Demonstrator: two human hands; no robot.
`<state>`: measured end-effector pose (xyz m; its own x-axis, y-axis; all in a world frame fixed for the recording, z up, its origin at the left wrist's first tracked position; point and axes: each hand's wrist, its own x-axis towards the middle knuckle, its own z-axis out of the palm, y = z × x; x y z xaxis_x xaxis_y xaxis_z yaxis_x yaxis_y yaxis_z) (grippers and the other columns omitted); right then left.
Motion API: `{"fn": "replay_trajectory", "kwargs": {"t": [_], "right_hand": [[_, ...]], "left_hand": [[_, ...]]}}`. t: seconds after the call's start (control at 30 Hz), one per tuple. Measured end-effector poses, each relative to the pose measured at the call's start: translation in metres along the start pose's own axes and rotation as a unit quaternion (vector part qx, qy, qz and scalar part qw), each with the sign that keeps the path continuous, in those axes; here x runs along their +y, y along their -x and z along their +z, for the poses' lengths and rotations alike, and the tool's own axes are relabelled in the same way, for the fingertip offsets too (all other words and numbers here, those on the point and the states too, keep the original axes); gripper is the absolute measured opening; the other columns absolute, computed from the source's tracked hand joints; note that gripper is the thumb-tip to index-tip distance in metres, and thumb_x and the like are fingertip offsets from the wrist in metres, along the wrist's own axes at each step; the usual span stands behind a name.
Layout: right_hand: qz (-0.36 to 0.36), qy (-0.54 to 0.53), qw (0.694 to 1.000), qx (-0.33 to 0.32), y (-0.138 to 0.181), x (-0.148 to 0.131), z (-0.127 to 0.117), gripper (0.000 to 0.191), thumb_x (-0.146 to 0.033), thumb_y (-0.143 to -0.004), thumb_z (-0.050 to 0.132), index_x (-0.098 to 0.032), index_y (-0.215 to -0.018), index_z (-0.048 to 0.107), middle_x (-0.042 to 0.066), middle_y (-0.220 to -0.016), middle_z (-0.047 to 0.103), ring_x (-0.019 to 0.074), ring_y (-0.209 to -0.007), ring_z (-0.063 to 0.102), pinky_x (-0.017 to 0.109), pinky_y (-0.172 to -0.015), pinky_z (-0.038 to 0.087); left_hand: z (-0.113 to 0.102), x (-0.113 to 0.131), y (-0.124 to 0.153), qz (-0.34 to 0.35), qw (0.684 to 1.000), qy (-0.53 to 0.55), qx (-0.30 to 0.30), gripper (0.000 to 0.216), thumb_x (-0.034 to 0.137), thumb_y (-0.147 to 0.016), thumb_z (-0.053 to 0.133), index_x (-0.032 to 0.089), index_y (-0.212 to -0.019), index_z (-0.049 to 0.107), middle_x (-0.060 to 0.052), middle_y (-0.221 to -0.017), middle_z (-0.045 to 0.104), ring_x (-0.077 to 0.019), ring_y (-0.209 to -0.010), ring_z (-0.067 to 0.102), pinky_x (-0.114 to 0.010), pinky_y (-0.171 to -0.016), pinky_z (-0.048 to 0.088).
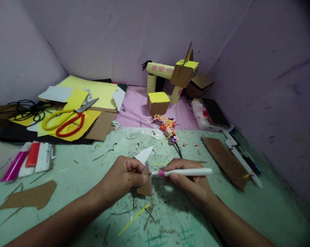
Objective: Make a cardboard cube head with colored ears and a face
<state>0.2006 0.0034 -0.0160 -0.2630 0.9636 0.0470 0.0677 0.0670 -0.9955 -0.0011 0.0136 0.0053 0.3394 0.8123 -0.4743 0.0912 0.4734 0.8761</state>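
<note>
My left hand [122, 178] is closed around a small cardboard piece [146, 185] with a pink face, held upright on the green mat [93, 206]. A white pointed scrap [144, 155] sticks up behind my fingers. My right hand [189, 180] grips a white marker with a pink band [185, 172], held flat with its tip touching the cardboard piece. Both hands meet at the middle of the mat.
Yellow and red scissors [67, 120] lie on yellow paper at the left, markers [28, 159] beside them. A patterned glue gun [167, 127], a cardboard animal model [170, 79] and a cube [158, 102] stand behind. Cardboard strips [225, 163] [28, 199] lie on either side.
</note>
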Motion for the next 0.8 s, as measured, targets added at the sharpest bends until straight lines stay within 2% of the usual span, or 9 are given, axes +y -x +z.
{"fn": "replay_trajectory", "kwargs": {"t": [0.13,0.33,0.43,0.53,0.67,0.8], "right_hand": [[-0.015,0.027,0.999,-0.011,-0.0015,-0.0055,0.0023,0.013,-0.026,-0.07,0.064,-0.016,-0.07,0.072,0.004,-0.057,0.067,0.0143,-0.049,0.055,0.023,-0.045,0.039],[0.01,-0.041,0.999,-0.03,0.0008,-0.0029,0.0009,0.009,-0.023,-0.064,0.066,-0.016,-0.063,0.072,0.002,-0.049,0.062,0.0119,-0.043,0.049,0.021,-0.04,0.034],[0.029,-0.067,0.997,-0.008,0.0013,-0.001,0.0,0.011,-0.026,-0.069,0.067,-0.017,-0.071,0.072,0.003,-0.056,0.067,0.0136,-0.049,0.055,0.022,-0.045,0.039],[0.014,-0.025,0.999,0.015,-0.0002,-0.0012,0.0004,0.014,-0.029,-0.073,0.066,-0.017,-0.077,0.072,0.004,-0.061,0.069,0.0151,-0.054,0.058,0.023,-0.048,0.043],[-0.005,0.019,1.0,0.007,-0.002,-0.0016,0.0019,0.013,-0.029,-0.073,0.065,-0.017,-0.076,0.072,0.004,-0.059,0.068,0.0143,-0.051,0.056,0.022,-0.045,0.041],[0.004,-0.013,1.0,-0.009,0.0,0.0021,0.0017,0.012,-0.027,-0.072,0.065,-0.017,-0.07,0.071,0.003,-0.056,0.066,0.0131,-0.048,0.054,0.022,-0.044,0.038]], "left_hand": [[0.0006,0.0003,0.0009,0.002,1.0,-0.009,0.006,0.013,0.025,-0.053,0.064,0.013,-0.052,0.06,0.002,-0.046,0.05,-0.0076,-0.045,0.036,-0.023,-0.045,0.024],[0.0001,-0.0006,0.001,-0.001,1.0,-0.001,0.007,0.012,0.024,-0.054,0.063,0.013,-0.051,0.058,0.003,-0.046,0.05,-0.0067,-0.043,0.034,-0.023,-0.044,0.021],[-0.0004,-0.0004,0.0013,-0.001,1.0,-0.005,-0.001,0.012,0.024,-0.054,0.063,0.013,-0.051,0.058,0.003,-0.046,0.049,-0.0077,-0.045,0.035,-0.024,-0.046,0.022],[-0.0001,0.0002,0.0014,-0.003,1.0,-0.007,-0.007,0.014,0.025,-0.053,0.064,0.014,-0.051,0.056,0.003,-0.046,0.047,-0.0082,-0.046,0.035,-0.024,-0.047,0.022],[0.0004,0.0009,0.0011,-0.001,1.0,-0.012,-0.013,0.015,0.026,-0.054,0.064,0.014,-0.051,0.056,0.003,-0.047,0.047,-0.0087,-0.047,0.035,-0.025,-0.048,0.022],[0.0005,0.0017,0.0009,-0.004,1.0,-0.019,-0.006,0.015,0.027,-0.053,0.063,0.013,-0.051,0.058,0.003,-0.046,0.047,-0.0083,-0.045,0.035,-0.024,-0.047,0.022]]}}
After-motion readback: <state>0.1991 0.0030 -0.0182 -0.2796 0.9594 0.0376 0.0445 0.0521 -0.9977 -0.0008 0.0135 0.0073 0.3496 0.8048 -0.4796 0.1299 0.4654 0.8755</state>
